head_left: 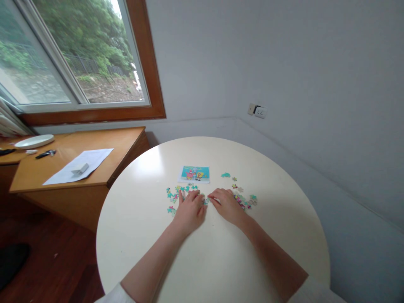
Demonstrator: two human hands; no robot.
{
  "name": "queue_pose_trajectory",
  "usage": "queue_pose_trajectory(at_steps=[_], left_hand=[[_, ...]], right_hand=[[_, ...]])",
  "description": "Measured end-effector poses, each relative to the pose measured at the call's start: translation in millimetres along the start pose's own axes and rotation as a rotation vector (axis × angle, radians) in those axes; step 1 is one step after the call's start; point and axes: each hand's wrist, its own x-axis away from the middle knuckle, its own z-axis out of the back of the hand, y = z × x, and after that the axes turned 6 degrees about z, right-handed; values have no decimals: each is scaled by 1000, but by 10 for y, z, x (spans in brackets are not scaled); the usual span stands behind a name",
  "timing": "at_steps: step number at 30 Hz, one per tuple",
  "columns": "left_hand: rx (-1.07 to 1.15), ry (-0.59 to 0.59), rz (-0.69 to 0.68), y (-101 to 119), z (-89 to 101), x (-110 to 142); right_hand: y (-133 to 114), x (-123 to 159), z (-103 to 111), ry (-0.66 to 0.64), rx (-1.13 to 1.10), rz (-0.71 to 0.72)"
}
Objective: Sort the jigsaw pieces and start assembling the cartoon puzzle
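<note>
Colourful jigsaw pieces lie scattered on the round white table around both hands. My left hand rests over the left group with its fingers spread, partly covering pieces beneath it. Thumb and forefinger of my right hand are pinched together at a small jigsaw piece between the two hands. To the right of that hand sits a dense heap of pieces. Just beyond the hands lies a picture card with pink and yellow cartoon figures on turquoise.
The round table stands near a white wall with a socket. At the left, a wooden desk holds a paper sheet, a small white box and a white plate. A few pieces lie farther back.
</note>
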Motion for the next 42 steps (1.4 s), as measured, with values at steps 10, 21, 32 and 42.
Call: queue_pose_trajectory(at_steps=[10, 21, 32, 42], left_hand=[[13, -150, -231, -16, -30, 30], [-4, -98, -97, 5, 5, 5], [-6, -36, -59, -33, -38, -16], [-22, 3, -5, -19, -23, -12]], right_hand=[[354, 59, 375, -22, 232, -428], [419, 62, 311, -94, 124, -372], [484, 21, 229, 100, -140, -284], [259, -13, 54, 174, -527, -209]])
